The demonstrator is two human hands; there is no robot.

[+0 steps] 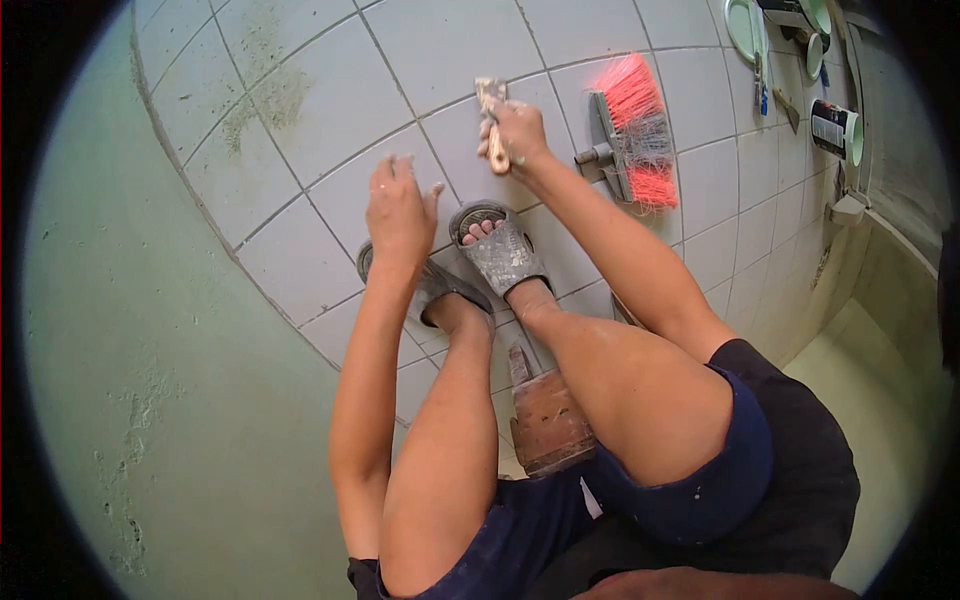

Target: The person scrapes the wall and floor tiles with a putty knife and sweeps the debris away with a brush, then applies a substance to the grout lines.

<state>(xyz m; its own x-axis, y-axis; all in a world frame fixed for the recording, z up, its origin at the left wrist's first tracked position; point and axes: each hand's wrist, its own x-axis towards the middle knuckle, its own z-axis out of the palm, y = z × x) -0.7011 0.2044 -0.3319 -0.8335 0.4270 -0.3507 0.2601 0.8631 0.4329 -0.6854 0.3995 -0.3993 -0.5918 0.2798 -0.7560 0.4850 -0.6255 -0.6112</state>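
My right hand point(518, 132) is closed around the wooden handle of a putty knife point(498, 150), whose broad blade end is caked with pale material and points away from me over the grey floor tiles point(340, 60). To its left, my left hand point(400, 205) hovers over the tiles near my sandal with nothing in it. Its thumb stands apart from the loosely bent fingers, and the fingertips are whitened with dust. Dusty grey sandals point(505, 255) are on my feet, just below the hands.
A broom head point(635, 135) with pink-red bristles lies right of my right hand. Further right are a second scraper point(788, 108), an overturned tub point(838, 130) and a pale green lid point(745, 30). A reddish-brown block point(550, 420) sits beneath me. A green wall point(150, 330) borders the left.
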